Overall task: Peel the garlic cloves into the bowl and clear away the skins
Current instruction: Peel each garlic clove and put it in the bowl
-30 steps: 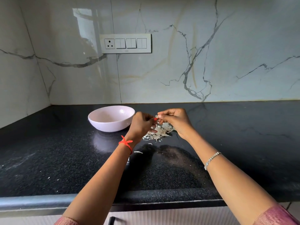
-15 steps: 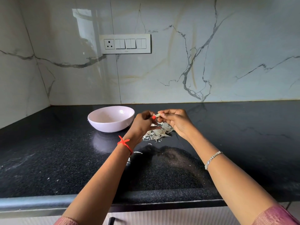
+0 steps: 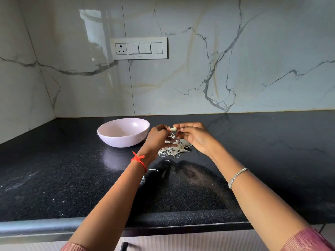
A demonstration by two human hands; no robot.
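A small garlic clove [image 3: 173, 128] sat just above the middle of the frame, held between the two hands over the bench [image 3: 54, 178]; it looked pale cream, smooth and slightly curved, and whether any skin clung to it was too small to tell. The left hand [image 3: 157, 140] had its fingers curled in, its fingertips pinching the clove's left end; the right hand [image 3: 196, 136] pinched the other end between thumb and forefinger, its remaining fingers loosely bent beneath.

Directly below the hands, a loose heap of garlic skins [image 3: 178, 149] lay on the dark speckled bench; the pieces were thin, papery and off-white, curled at their edges, with a few stray flakes scattered toward the lower part of the frame. A pale pink bowl [image 3: 123, 142] stood upright on the bench just left of the left hand, near the heap but apart from it; what it held could not be made out.

A red thread [image 3: 138, 160] circled the left wrist; a silver bracelet [image 3: 236, 176] circled the right. A white switch panel [image 3: 139, 48] hung on the marble wall in the upper middle of the frame.
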